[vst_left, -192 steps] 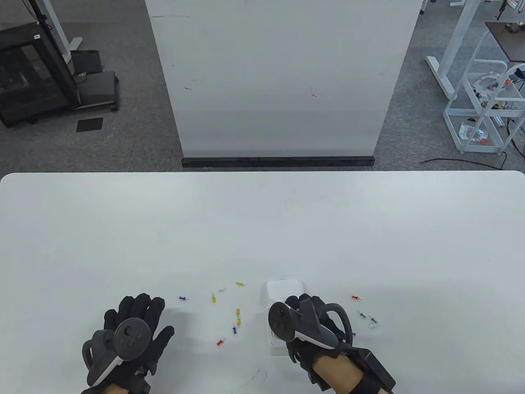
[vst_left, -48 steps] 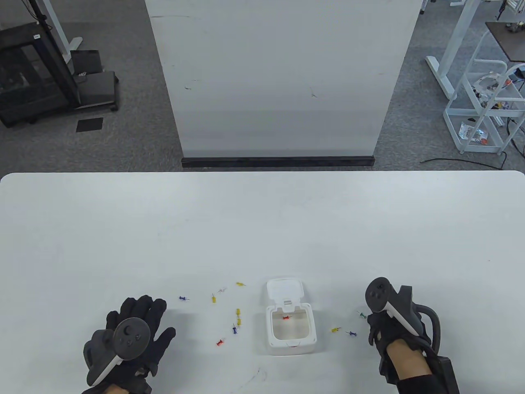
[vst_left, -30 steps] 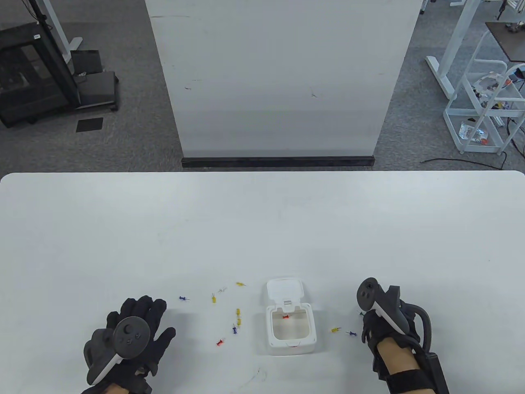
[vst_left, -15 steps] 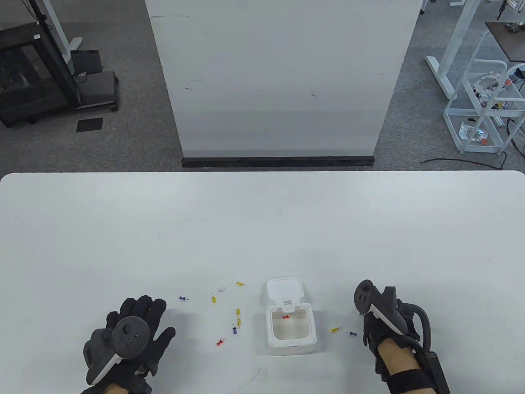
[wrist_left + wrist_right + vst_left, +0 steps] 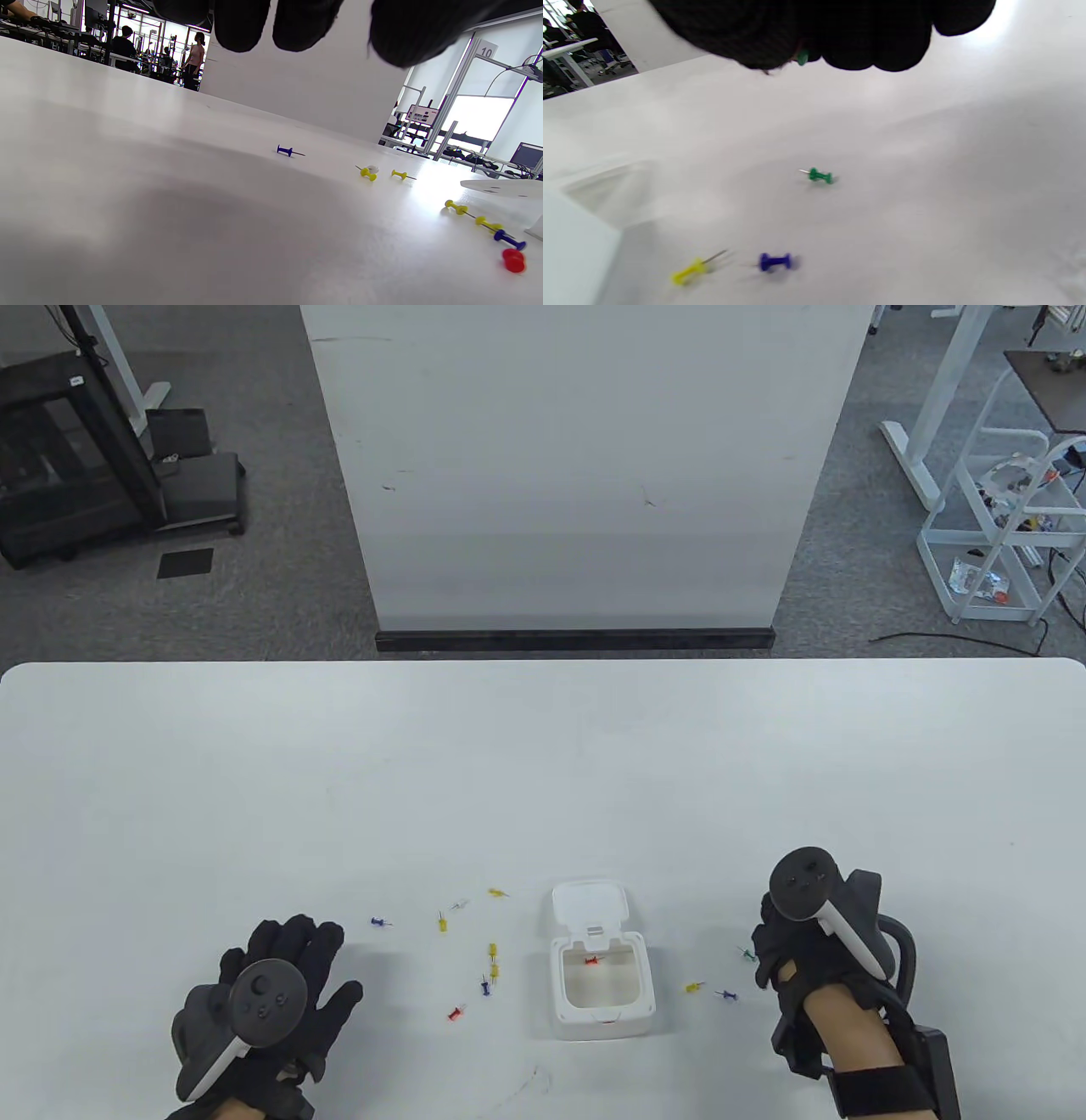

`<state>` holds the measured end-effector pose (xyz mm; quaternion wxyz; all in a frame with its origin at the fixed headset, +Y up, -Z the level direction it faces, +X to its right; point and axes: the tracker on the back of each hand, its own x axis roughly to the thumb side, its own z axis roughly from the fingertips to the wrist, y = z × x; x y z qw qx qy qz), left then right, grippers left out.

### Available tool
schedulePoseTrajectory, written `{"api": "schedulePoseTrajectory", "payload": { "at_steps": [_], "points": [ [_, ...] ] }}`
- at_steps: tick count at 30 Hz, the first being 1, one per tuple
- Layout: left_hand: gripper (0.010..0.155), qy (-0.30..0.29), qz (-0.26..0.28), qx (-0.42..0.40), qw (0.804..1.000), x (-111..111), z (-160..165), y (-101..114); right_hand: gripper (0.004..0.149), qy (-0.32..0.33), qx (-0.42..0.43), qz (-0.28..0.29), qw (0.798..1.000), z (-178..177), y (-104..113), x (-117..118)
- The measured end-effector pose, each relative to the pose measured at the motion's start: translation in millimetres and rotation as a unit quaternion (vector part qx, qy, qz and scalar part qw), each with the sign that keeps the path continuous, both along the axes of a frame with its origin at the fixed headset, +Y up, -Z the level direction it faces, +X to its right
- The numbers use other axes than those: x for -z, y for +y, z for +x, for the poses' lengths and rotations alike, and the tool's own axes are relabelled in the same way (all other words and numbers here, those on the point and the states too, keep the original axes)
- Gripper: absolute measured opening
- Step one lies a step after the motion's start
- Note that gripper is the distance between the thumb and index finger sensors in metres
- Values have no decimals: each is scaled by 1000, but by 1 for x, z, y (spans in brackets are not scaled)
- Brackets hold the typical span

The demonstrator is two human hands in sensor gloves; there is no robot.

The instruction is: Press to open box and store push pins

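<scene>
The white box (image 5: 556, 984) stands open at the table's near middle, its lid (image 5: 590, 906) tipped back. One red push pin (image 5: 591, 961) lies inside. My right hand (image 5: 785, 954) hovers to the right of the box, and its fingertips pinch a green push pin (image 5: 802, 57). Another green pin (image 5: 821, 176) lies on the table below it, also seen in the table view (image 5: 747, 955). A yellow pin (image 5: 696, 986) and a blue pin (image 5: 726, 994) lie between hand and box. My left hand (image 5: 284, 976) rests flat and empty, far left of the box.
Several loose pins lie left of the box: a blue one (image 5: 381, 922), yellow ones (image 5: 493, 959), a red one (image 5: 457, 1011). They also show in the left wrist view (image 5: 456, 207). A white panel (image 5: 577, 475) stands beyond the table's far edge.
My right hand has lifted and shifted right and away from the pins, carrying a green pin. The green pin on the table shows again. The left hand has not moved.
</scene>
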<state>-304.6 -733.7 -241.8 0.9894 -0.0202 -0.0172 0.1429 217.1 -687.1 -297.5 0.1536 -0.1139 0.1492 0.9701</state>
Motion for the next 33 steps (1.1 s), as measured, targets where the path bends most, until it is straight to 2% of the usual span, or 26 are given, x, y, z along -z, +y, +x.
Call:
{"api": "schedulePoseTrajectory", "payload": {
  "at_steps": [7, 13, 17, 23, 33],
  "points": [
    [72, 0, 3, 1, 1000, 0, 0, 0, 44, 109, -31, 17, 993, -65, 6, -16],
    [72, -1, 6, 1, 1000, -1, 0, 0, 45, 203, -102, 55, 972, -135, -2, -30],
    [72, -2, 8, 1, 1000, -2, 0, 0, 45, 235, -139, 67, 960, -161, -11, -35],
    [72, -4, 9, 0, 1000, -2, 0, 0, 45, 254, -154, 65, 953, -177, -23, -36],
    [72, -6, 7, 0, 1000, -2, 0, 0, 43, 258, -142, 72, 953, -174, -22, -36]
  ]
}}
